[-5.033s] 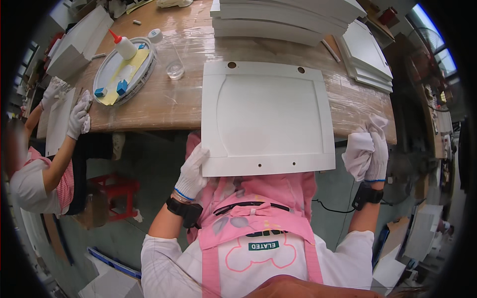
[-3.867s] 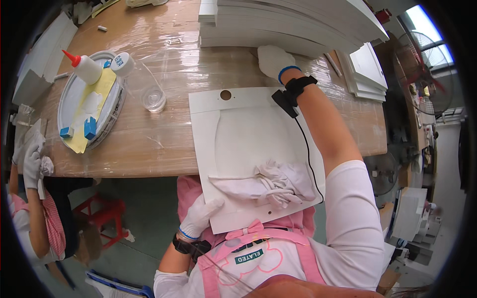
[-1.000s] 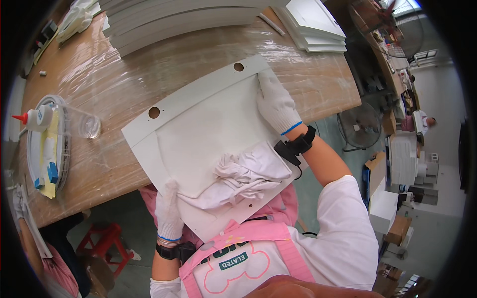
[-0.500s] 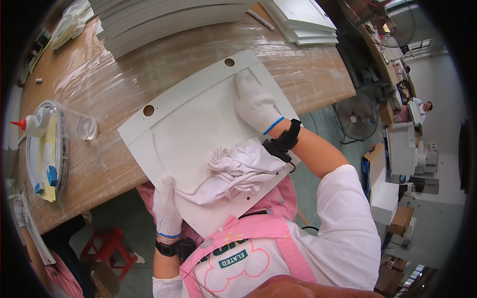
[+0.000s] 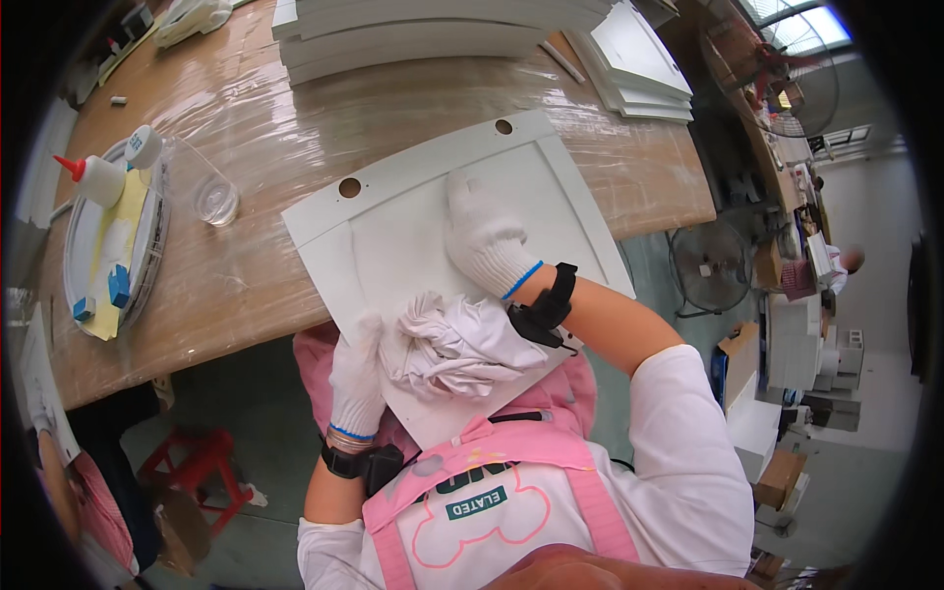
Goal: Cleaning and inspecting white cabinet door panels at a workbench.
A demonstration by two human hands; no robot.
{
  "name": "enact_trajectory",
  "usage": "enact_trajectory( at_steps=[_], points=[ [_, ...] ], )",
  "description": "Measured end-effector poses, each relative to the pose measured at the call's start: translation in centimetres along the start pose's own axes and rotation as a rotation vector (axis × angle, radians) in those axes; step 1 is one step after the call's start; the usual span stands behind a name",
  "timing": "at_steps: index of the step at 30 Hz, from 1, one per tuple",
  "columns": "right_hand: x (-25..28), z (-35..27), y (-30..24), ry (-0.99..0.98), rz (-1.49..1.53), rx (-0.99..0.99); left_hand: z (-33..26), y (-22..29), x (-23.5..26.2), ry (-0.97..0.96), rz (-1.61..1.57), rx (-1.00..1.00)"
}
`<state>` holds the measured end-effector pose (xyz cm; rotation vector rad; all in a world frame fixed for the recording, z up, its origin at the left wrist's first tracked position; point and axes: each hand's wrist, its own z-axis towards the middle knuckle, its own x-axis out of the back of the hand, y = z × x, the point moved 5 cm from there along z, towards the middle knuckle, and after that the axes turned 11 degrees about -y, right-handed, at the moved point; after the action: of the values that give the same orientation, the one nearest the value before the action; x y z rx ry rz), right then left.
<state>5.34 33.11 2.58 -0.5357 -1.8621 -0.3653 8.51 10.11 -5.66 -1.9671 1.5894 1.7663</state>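
Note:
A white panel [image 5: 403, 246] with a recessed middle and two round holes along its far border rests partly on the table and partly over my lap. At its left edge, my gloved left hand [image 5: 356, 379] grips the panel, thumb side on top and the other fingers mostly hidden. My gloved right hand [image 5: 487, 231] lies on the recessed face, fingers laid against it near the far inner border; nothing shows in it. A crumpled white cloth [image 5: 462, 344] sits on the near part of the panel, between my hands and close to my right wrist.
A film-covered wooden table [image 5: 265, 285] extends ahead. On its left are an oval tray [image 5: 74, 246], a red-tipped glue bottle [image 5: 98, 182], blue blocks [image 5: 119, 285] and a clear cup [image 5: 216, 202]. Stacked white panels [image 5: 433, 39] stand behind. A red stool [image 5: 197, 467] and another person's arm [image 5: 59, 482] are left.
My right hand has slid left along the recess, away from its far right corner. The cloth has shifted left and looks more bunched. My left hand keeps its hold on the panel's edge.

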Motion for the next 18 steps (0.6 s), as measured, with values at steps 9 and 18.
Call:
enact_trajectory(
  at_steps=[9, 18],
  points=[
    [1.0, -0.4, 3.0, 0.264, 0.096, 0.058, 0.4, -0.5, -0.3, -0.018, -0.061, -0.03],
    [-0.2, -0.3, -1.7, 0.136, 0.026, 0.016, 0.1, 0.3, -0.5, -0.058, 0.108, -0.012]
  ],
)
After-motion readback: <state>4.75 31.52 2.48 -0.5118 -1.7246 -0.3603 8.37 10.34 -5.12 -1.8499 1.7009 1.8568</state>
